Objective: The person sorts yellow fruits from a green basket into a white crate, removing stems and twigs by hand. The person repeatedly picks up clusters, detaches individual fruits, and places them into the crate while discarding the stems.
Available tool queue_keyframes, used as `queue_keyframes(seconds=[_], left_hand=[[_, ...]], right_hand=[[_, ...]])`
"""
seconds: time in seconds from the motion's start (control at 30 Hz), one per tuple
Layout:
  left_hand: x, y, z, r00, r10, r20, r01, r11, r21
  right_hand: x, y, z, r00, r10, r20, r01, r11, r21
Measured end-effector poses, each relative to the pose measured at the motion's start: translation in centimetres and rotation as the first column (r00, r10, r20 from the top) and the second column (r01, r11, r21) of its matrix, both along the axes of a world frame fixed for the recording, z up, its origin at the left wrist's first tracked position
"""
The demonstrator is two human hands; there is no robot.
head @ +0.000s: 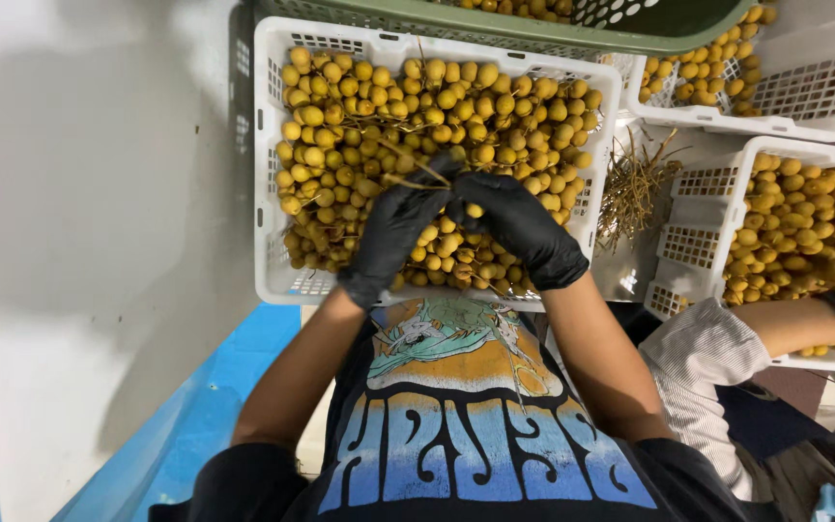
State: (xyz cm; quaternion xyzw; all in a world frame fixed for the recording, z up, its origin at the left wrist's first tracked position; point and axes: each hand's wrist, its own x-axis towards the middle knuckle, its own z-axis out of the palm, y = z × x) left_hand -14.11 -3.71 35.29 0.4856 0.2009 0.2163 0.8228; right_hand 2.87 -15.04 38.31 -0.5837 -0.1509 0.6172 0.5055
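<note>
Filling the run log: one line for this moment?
left black-gloved hand: grips brown twig | right black-gloved hand: on small round yellow fruits | white slotted plastic crate: full

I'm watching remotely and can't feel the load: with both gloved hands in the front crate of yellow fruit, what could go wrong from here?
1. The white crate is heaped to its rim; pulling a stem could roll yellow fruit over the edge.
2. The left hand and right hand work close together, so tangled stems might snag a glove.
3. A neighbour's arm sits close by; elbows could bump.
</note>
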Motion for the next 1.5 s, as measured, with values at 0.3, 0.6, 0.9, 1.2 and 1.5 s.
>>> queue_keyframes(seconds=[0.3, 0.6, 0.9, 1.2, 1.5], left_hand=[[1.7, 0.1, 2.0, 0.972, 0.237, 0.006, -0.231, 0.945, 0.231], [-0.9, 0.0, 6.1, 0.878, 0.454, 0.148, -0.43, 0.616, 0.66], [-1.5, -0.5, 2.0, 0.937, 0.344, -0.068, -0.287, 0.863, 0.415], [1.2, -1.7, 0.5, 0.961, 0.266, -0.072, -0.167, 0.77, 0.616], [-3.8, 10.4, -0.3, 0.841, 0.508, -0.184, 0.05, 0.267, 0.963]], right_hand=[[-0.6, 0.1, 1.6, 0.958, -0.103, -0.267, 0.143, 0.98, 0.136], [-1.5, 1.9, 1.6, 0.811, 0.088, 0.579, -0.073, 0.996, -0.05], [6.9, 5.9, 10.9, 0.185, -0.459, 0.869, -0.292, 0.818, 0.495], [-2.3, 4.3, 5.9, 0.571, 0.14, 0.809, -0.179, 0.983, -0.044], [11.7, -8.2, 1.6, 0.029, 0.102, 0.994, 0.165, 0.981, -0.105]])
